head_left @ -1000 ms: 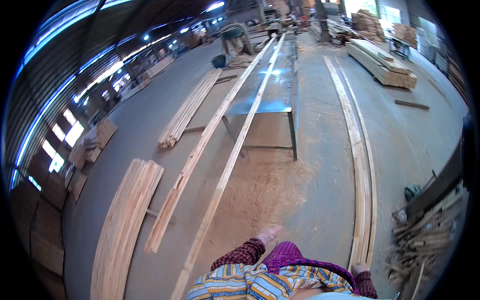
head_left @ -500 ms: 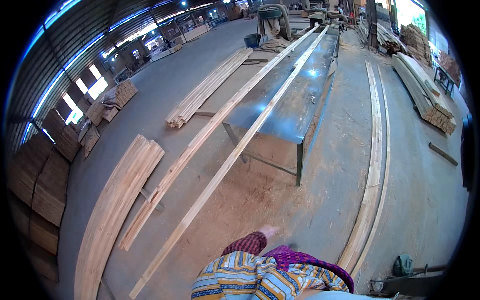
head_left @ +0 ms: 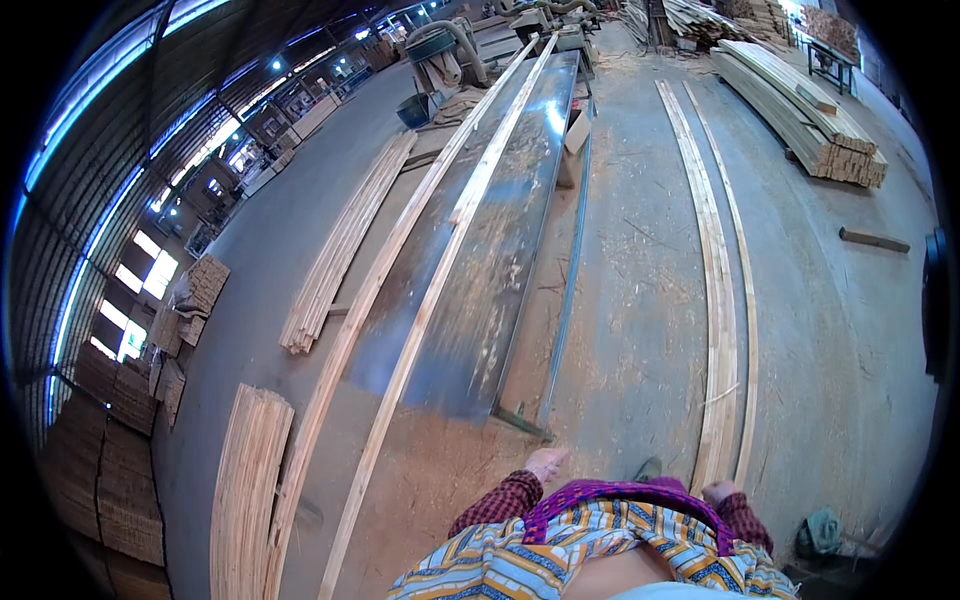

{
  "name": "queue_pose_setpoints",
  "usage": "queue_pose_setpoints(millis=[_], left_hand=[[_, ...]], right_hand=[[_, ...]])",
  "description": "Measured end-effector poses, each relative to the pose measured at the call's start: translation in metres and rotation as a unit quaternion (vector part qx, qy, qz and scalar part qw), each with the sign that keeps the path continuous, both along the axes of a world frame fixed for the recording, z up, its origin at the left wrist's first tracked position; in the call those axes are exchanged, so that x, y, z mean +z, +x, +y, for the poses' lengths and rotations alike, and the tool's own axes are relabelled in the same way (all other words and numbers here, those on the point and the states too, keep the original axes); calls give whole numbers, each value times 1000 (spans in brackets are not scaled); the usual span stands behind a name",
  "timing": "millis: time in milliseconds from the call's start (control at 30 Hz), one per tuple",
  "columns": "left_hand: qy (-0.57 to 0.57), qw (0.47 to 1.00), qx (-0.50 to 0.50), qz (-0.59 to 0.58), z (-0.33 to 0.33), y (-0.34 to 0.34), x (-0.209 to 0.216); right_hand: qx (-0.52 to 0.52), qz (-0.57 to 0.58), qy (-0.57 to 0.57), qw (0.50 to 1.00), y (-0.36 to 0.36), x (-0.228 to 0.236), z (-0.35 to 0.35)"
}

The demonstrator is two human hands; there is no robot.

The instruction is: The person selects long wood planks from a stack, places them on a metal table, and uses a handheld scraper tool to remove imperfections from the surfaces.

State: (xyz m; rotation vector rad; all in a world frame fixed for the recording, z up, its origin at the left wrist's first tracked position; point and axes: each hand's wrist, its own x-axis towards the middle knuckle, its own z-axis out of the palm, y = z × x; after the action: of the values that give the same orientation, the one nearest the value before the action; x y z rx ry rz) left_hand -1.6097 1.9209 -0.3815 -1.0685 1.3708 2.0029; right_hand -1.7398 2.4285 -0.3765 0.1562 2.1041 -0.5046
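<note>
My left hand (head_left: 546,463) hangs low in front of my body, near the close end of the metal-topped table (head_left: 465,340). It looks empty, with its fingers loosely apart. My right hand (head_left: 718,491) is beside my apron, over the close end of the strips on the floor; its fingers are too small and blurred to read. Two long wooden strips run lengthwise along the table: a left strip (head_left: 375,285) and a right strip (head_left: 410,350). Both stick out past its close end, to the left of my left hand. Neither hand touches them.
On the floor to the right lie long wooden strips (head_left: 715,300) and a thinner strip (head_left: 738,260). Bundled wood stands left (head_left: 245,470), farther left (head_left: 350,235) and far right (head_left: 800,110). A loose block (head_left: 874,240) and a green cloth-like item (head_left: 820,532) lie right. Machinery (head_left: 435,45) stands beyond.
My view has turned right and tilted lower, and the table now appears closer. My right hand has come into view. My left hand stays low in front of me.
</note>
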Motion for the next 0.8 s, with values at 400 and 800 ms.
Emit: queue_pose_setpoints(millis=[400, 800], left_hand=[[-189, 972, 132, 35, -34, -342, 69], [-274, 945, -18, 179, -182, -707, 106]], right_hand=[[-9, 163, -114, 980, -448, -27, -150], [-40, -19, 10, 999, -631, 11, -250]])
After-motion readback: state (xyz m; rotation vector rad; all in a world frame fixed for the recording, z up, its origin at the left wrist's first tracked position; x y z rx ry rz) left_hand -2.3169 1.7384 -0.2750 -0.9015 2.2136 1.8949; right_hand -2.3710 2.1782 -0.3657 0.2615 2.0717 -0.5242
